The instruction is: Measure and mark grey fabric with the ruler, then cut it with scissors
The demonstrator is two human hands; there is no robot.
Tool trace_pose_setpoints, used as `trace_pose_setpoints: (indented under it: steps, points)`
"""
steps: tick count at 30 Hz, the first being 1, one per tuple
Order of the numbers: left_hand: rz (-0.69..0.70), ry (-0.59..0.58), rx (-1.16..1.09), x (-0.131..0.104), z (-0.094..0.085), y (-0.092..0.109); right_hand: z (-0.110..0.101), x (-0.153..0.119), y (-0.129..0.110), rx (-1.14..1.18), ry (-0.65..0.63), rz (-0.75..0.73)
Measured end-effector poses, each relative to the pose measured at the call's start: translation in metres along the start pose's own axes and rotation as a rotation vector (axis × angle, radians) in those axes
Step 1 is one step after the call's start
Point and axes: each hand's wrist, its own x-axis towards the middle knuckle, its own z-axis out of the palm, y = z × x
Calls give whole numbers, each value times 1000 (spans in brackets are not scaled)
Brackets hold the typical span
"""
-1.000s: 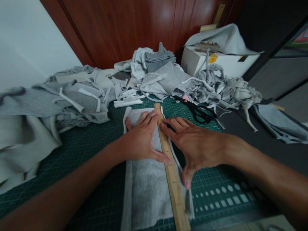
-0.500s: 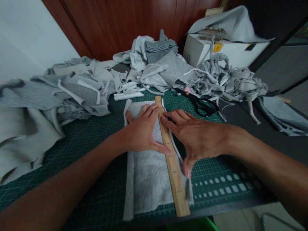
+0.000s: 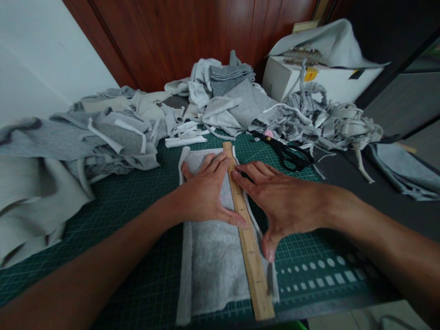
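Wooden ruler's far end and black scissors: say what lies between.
In the head view, an edge of the grey fabric lies beside the wooden ruler; then green cutting mat reaches the black scissors.

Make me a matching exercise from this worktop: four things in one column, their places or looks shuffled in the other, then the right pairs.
Things
1. Wooden ruler
2. Scissors
3. White box
4. Cutting mat

Places and looks
A. Green, printed with grid lines
B. Topped by a loose gray sheet
C. Black-handled, lying beyond the right hand
D. Lying lengthwise on the gray fabric piece, under the left thumb

Right pairs
1-D, 2-C, 3-B, 4-A
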Motion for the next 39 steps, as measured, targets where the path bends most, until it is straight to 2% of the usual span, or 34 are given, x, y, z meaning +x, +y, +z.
trace_pose_setpoints:
  steps: [7, 13, 16, 19, 20, 23, 25, 26, 29, 31, 33, 36, 39]
  points:
    - [-31, -24, 20, -2, -3, 3, -2, -1, 0, -4, -5, -8]
    - [-64, -76, 41, -1, -6, 4, -13, -3, 0, 65, -16, -15]
    - [-82, -77, 45, -1, -7, 5, -21, -3, 8, 131, 18, -50]
    - [-95, -67, 38, -1, -7, 4, -37, -11, 34, 192, 110, -73]
    - [-98, -67, 41, -1, -7, 4, -43, -17, 48, 194, 197, -36]
    - [-106, -70, 49, -1, -7, 4, -61, -36, 92, 124, 492, 231]
    - [-102, -68, 43, -1, -8, 4, -66, -44, 117, 110, 605, 392]
    - [-101, -71, 38, -1, -9, 4, -66, -43, 126, 135, 598, 435]
    - [-101, -83, 33, 0, -11, 4, -61, -24, 141, 213, 499, 411]
    - [-101, -83, 30, 0, -12, 5, -55, -1, 143, 91, 433, 387]
    - [-100, -79, 26, -1, -12, 6, -50, 22, 144, -71, 391, 460]
    - [-103, -91, 18, -2, -12, 7, -44, 47, 147, -134, 364, 540]
    - [-96, -86, 8, -3, -11, 7, -40, 52, 150, -148, 372, 565]
